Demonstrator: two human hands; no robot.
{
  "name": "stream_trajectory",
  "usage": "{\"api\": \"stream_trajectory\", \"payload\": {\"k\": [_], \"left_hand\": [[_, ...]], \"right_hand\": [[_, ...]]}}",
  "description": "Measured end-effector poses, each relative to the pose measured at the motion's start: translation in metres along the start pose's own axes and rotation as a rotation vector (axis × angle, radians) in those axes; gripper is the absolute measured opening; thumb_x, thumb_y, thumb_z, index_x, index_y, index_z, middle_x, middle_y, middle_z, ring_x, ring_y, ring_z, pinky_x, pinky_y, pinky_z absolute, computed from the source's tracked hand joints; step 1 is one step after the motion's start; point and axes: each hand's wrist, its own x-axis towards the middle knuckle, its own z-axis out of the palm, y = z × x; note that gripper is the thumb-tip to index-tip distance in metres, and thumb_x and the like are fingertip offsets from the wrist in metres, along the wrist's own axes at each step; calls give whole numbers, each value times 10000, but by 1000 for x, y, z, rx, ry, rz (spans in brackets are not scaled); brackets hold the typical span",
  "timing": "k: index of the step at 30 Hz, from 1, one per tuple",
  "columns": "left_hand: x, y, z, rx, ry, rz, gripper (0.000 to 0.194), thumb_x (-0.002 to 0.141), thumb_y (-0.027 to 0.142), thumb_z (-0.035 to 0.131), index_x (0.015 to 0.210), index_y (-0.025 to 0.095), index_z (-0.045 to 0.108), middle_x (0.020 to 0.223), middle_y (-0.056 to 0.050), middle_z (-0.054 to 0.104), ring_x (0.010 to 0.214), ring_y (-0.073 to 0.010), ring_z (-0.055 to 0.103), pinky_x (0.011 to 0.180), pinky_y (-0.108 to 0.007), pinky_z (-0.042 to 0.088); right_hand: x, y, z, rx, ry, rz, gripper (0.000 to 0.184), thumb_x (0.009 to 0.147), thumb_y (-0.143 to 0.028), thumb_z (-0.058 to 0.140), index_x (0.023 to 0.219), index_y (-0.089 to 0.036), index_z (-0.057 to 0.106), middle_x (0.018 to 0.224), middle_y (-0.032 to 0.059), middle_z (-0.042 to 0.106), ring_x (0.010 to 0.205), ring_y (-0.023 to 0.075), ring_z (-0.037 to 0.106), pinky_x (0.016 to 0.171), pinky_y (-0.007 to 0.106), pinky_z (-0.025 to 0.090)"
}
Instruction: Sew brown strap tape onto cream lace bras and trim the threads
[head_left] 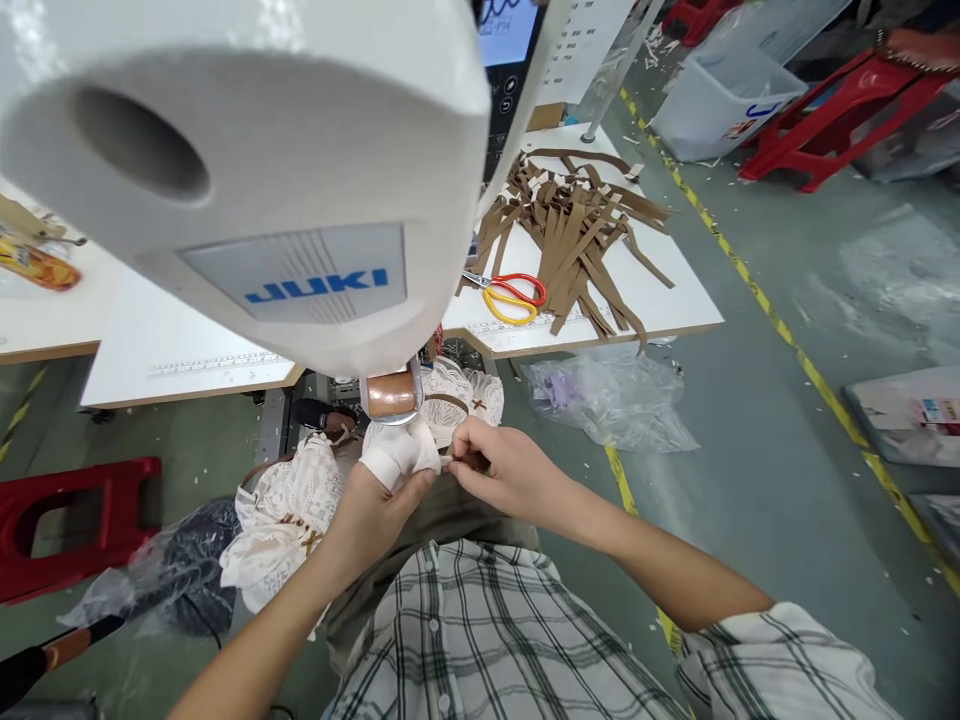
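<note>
A white bra piece point(397, 455) with a smooth, plain side is gathered just below the head of the sewing machine point(292, 230) marked JUKI. My left hand point(379, 515) is closed on it, the thumb lying along its lower edge. Close beside, my right hand point(506, 465) pinches a narrow end of the bra between curled fingers and thumb. Behind my hands, white lace with a brown bow point(480, 400) and a brown strap shows. More white lace bras point(289, 500) with brown bows hang at the left of my lap. The needle area is hidden behind the machine head.
Brown straps point(570, 230) lie heaped on the right tabletop, beside red-and-yellow-handled scissors point(514, 297). A clear plastic bag point(615, 400) hangs below that table edge. Red stools point(75, 520) stand at the left and far right. A plastic bin point(724, 105) sits on the floor.
</note>
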Motion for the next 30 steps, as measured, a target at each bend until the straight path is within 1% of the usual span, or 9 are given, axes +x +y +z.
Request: {"api": "stream_trajectory", "payload": {"k": [5,9,12,14,18,22,24,27,30], "left_hand": [[1,7,3,52,27,-39,217,877,297,599,1033,174,686,964,-48,712,921,-224,642,840,-313,494],[6,10,1,71,14,-27,201,862,310,620,983,178,710,918,-42,718,869,-219,636,793,-302,492],[9,12,-1,26,5,-26,219,848,333,641,980,175,715,917,-43,721,854,-214,633,782,-293,492],[10,12,-2,7,3,-58,218,838,348,653,935,162,711,844,-35,705,787,-195,615,739,-280,486],[13,9,-4,-76,-6,-164,227,817,373,686,788,148,679,713,-7,640,684,-159,560,646,-254,452],[15,6,-1,-249,40,-191,250,791,377,724,742,142,653,686,4,617,677,-144,547,647,-248,447],[16,6,3,-307,90,-192,255,783,367,735,726,139,637,668,6,612,659,-133,538,638,-242,442],[13,9,7,-357,175,-199,251,780,360,742,740,143,622,650,12,606,633,-123,529,612,-234,437],[3,4,7,-398,201,-185,238,791,371,735,811,148,653,720,-13,648,701,-150,583,670,-259,476]], "right_hand": [[3,-2,-1,-142,-31,-74,124,839,-135,527,899,-211,450,692,-39,522,585,125,442,573,243,278],[9,-3,-9,-104,-102,-35,96,870,-178,563,964,-197,555,692,-29,588,612,131,499,590,240,302],[15,-1,-14,-29,-152,-41,28,851,-189,615,848,-195,642,696,-23,594,667,124,517,619,234,321],[18,3,-14,60,-144,-35,57,825,-187,637,768,-181,646,692,-24,557,692,119,499,630,227,332],[17,9,-8,352,-157,170,110,821,-275,638,777,-174,635,586,-71,342,566,92,334,533,216,273],[12,6,-3,492,-135,288,207,822,-377,653,827,-170,649,589,-74,342,556,88,328,530,217,267],[12,1,0,423,-52,254,198,827,-366,650,806,-170,656,613,-61,386,586,96,381,562,223,301],[14,-6,3,231,70,128,158,828,-250,614,692,-169,609,641,-40,429,635,108,428,591,230,313],[18,-14,0,150,80,23,176,759,-148,586,598,-171,520,602,-45,380,604,102,382,568,233,284]]}}
